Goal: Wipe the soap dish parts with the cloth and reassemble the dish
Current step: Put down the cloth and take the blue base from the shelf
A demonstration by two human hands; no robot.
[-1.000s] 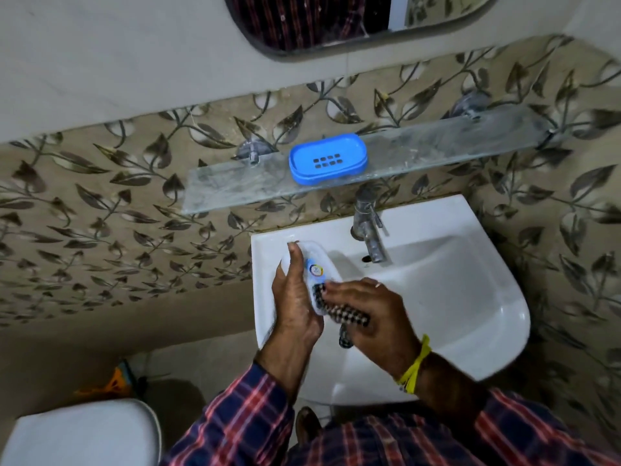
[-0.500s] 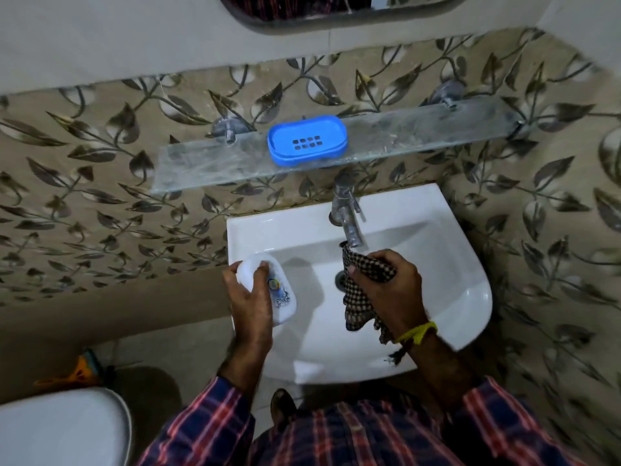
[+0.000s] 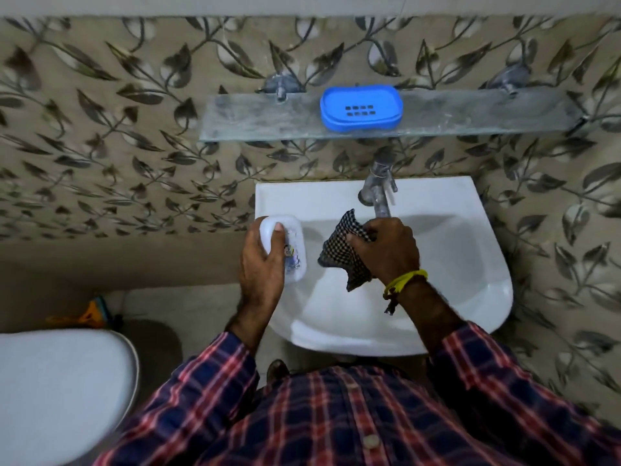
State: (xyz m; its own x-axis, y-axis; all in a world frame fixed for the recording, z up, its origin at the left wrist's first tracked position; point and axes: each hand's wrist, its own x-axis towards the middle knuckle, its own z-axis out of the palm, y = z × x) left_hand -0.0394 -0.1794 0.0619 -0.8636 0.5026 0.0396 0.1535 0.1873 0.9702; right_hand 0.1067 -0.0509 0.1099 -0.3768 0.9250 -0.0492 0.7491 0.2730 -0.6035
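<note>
Left hand (image 3: 261,267) grips white dish part (image 3: 289,245) over basin's (image 3: 470,264) left rim, thumb on top, steadying it for wiping. Right hand (image 3: 389,248) clenches checked cloth (image 3: 339,250), just right of part, apart. Blue part (image 3: 361,108) parked on shelf (image 3: 262,119) above, likely awaiting reassembly.

Blue soap dish (image 3: 361,109), checked cloth (image 3: 339,250)

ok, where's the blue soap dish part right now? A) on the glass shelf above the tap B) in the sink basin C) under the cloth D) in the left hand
A: the blue soap dish part sits on the glass shelf above the tap, apart from both hands; the left hand holds a white part, and the right hand grips the checked cloth.
</note>
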